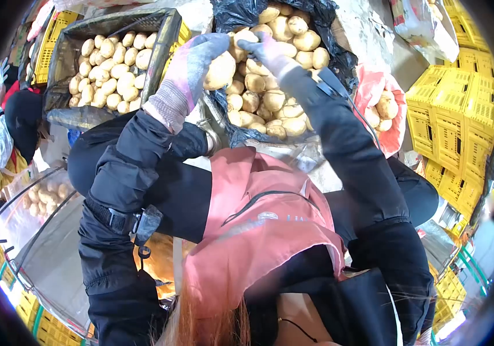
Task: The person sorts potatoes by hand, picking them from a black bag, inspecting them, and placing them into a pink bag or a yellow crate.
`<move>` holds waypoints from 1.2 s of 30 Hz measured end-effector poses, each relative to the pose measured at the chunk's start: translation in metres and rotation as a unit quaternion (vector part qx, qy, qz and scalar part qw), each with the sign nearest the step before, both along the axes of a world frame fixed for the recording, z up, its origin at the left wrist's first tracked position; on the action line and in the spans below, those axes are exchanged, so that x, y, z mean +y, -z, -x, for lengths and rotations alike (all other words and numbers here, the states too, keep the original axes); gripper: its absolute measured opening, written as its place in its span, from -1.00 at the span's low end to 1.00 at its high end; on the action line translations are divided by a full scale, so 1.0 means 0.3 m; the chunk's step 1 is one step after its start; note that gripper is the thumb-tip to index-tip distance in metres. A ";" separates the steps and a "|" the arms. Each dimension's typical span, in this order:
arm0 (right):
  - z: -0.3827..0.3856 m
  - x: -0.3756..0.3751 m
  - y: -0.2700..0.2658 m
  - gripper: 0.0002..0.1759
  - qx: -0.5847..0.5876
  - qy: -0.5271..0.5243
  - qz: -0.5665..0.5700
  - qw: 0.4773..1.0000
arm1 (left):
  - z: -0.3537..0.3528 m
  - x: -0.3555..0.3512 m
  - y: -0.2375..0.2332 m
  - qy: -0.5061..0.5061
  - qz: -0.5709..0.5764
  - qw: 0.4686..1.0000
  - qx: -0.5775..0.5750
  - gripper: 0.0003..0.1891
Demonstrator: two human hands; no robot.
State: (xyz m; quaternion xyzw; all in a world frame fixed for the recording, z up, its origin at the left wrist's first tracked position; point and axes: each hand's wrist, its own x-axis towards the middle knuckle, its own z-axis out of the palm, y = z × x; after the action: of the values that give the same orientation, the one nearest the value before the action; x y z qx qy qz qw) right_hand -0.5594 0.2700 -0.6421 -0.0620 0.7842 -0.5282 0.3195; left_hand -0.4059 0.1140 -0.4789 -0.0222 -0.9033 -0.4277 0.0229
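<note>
My left hand [195, 66], in a grey and pink glove, is closed round a large potato [220, 71] at the left edge of a container lined with black plastic [339, 55]. My right hand [267, 52], gloved too, is over the potatoes [273, 99] heaped in that container. Its fingers bend toward the pile, and whether they grip a potato I cannot make out. To the left stands a dark crate [169, 37] of potatoes. A pink bag [396, 135] with several potatoes is at the right.
Stacked yellow crates [443, 115] stand at the right. Another person [22, 121] is at the far left, near a clear bag of potatoes [45, 199]. A thin black metal frame [31, 245] is below it. My knees flank the lined container's near side.
</note>
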 end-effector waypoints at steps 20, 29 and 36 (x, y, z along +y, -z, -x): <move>0.052 0.012 0.103 0.12 0.219 -0.070 -0.377 0.897 | 0.051 0.050 -0.146 -0.134 -0.716 0.684 -0.045 -0.68; -0.073 0.227 -0.197 -0.51 -0.105 0.086 0.310 0.941 | 0.012 0.070 -0.156 -0.163 -0.741 0.641 -0.113 -0.72; -0.292 0.076 -0.565 -0.62 0.263 -0.025 0.308 0.914 | -0.031 0.028 -0.116 -0.091 -0.755 0.627 -0.168 -0.47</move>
State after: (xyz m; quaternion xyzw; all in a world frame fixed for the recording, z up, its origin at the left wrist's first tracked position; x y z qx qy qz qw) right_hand -0.4717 0.2928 -0.4727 -0.3139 0.6368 -0.6997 0.0801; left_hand -0.3966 0.1223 -0.4440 0.1572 -0.2494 -0.9520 -0.0819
